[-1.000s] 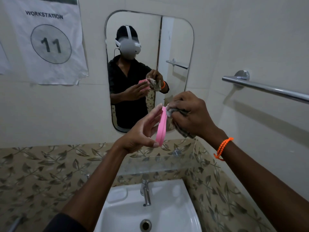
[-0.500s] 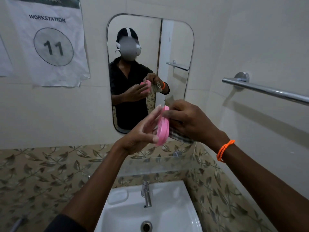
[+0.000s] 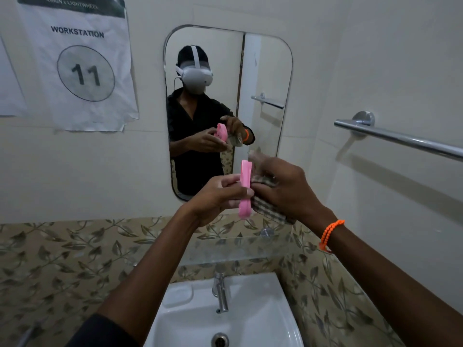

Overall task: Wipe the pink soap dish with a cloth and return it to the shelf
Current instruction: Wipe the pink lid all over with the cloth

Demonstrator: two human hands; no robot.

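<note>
Hands meet in front of the mirror point(image 3: 265, 71), above the glass shelf point(image 3: 240, 249). The left hand point(image 3: 215, 199) grips the pink soap dish point(image 3: 245, 189) on edge, its thumb and fingers closed around the middle so the dish stands nearly upright, seen edge-on. The right hand point(image 3: 285, 189) is closed on a checked cloth point(image 3: 268, 209) and presses it against the right face of the dish; a loose corner of the cloth hangs below the hand, and a blurred bit of it shows above the knuckles. An orange bead bracelet point(image 3: 330, 234) circles the right wrist.

Dish and cloth are held in the air, well apart from the shelf, which is fixed to the leaf-patterned tiles point(image 3: 62, 259) below the mirror. Nearer, under the shelf, a chrome tap point(image 3: 220, 291) stands over the white basin point(image 3: 263, 309), with the drain point(image 3: 220, 339) at the near edge. On the right wall a chrome towel rail point(image 3: 400, 139) runs off to the right. On the far wall, left of the mirror, hangs a paper sign point(image 3: 82, 66) reading WORKSTATION 11. The mirror shows the person in a dark shirt holding the dish and cloth at chest height.
</note>
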